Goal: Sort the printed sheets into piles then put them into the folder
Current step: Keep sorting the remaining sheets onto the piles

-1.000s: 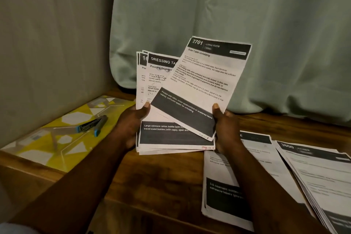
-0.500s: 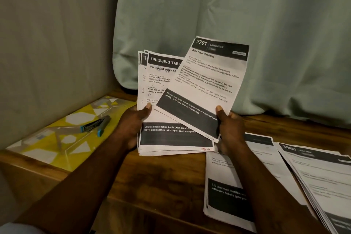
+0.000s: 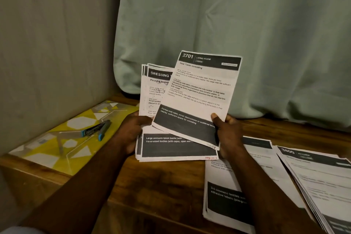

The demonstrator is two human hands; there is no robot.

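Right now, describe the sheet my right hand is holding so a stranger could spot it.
In front of the pale green curtain, above the wooden table, papers are held up. The right hand pinches a single sheet, tilted, overlapping the stack in the left hand. Its black header reads 2701 Living Room, while the stack's says Dressing.

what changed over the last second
Little: the 2701 sheet, pinched in the right hand, has swung its top slightly left over the stack held in the left hand. Both grips are unchanged; the cosmetic-bottles pile, the kitchen pile, the yellow folder and the markers lie as before.
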